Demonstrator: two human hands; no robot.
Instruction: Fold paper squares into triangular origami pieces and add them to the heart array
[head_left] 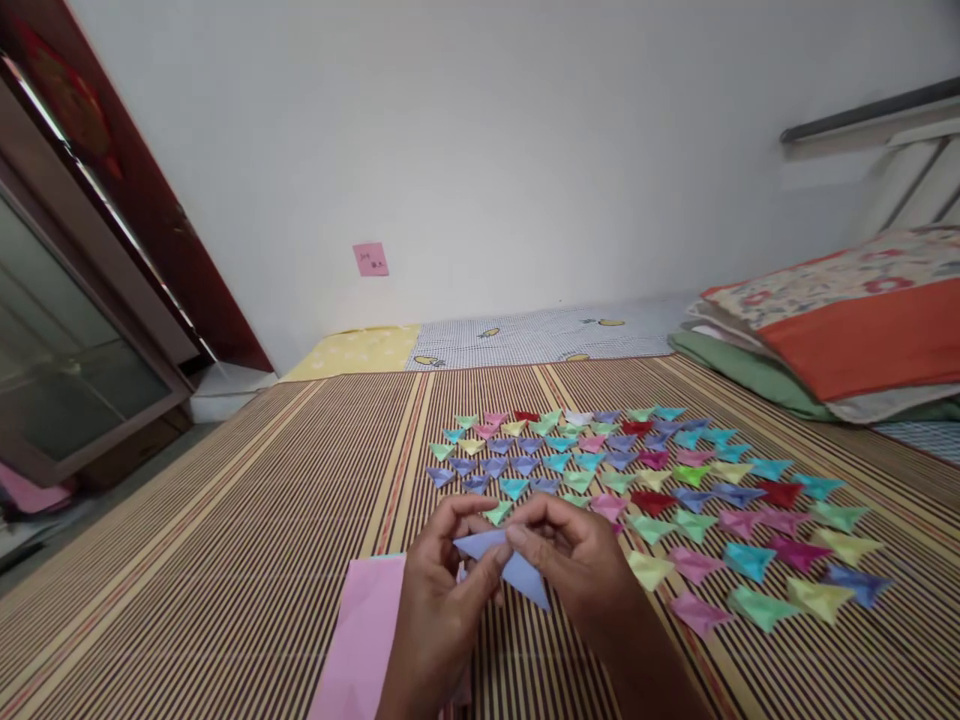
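Note:
A light purple paper (527, 580), folded to a pointed triangular shape, is held between my two hands above the striped mat. My left hand (442, 590) pinches it at its left part with thumb and fingers. From the right, my right hand (581, 560) grips its upper edge, the thumb lying on the near face. Part of the paper is hidden behind the fingers. Just beyond my hands lies a small green folded paper (499, 512), one of several coloured ones. Pink paper sheets (364, 635) lie on the mat beside my left wrist.
Rows of folded papers in many colours, such as a dark red one (652, 502), spread over the striped mat (247, 520) ahead and to the right. Folded bedding (847, 350) is piled at the right. A wall (525, 150) with a pink note (370, 260) stands behind.

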